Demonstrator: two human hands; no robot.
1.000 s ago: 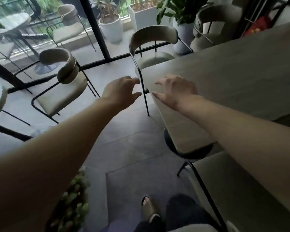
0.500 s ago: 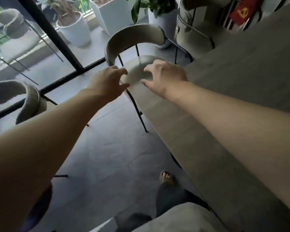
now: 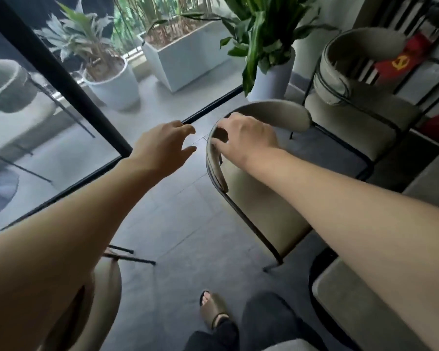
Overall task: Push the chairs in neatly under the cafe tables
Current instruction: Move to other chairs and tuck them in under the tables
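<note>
A beige chair (image 3: 261, 198) with a curved backrest and thin black legs stands at the left edge of the grey cafe table (image 3: 350, 297), its seat facing the table. My right hand (image 3: 249, 138) lies on the left end of the backrest, fingers curled over its top rim and thumb at the edge. Just left of the chair, my left hand (image 3: 162, 148) hovers with its fingers spread and loosely bent, holding nothing. My right forearm hides part of the seat and the table edge.
A second beige chair (image 3: 350, 72) stands behind at the right. Another chair's backrest (image 3: 104, 290) is at lower left. White planters (image 3: 112, 84) (image 3: 271, 79) line the black-framed glass door (image 3: 61, 79). My sandalled foot (image 3: 213, 310) is on the grey tiles.
I have moved closer to the chair. My right hand went from above the table corner onto the backrest. My left hand travelled forward beside it.
</note>
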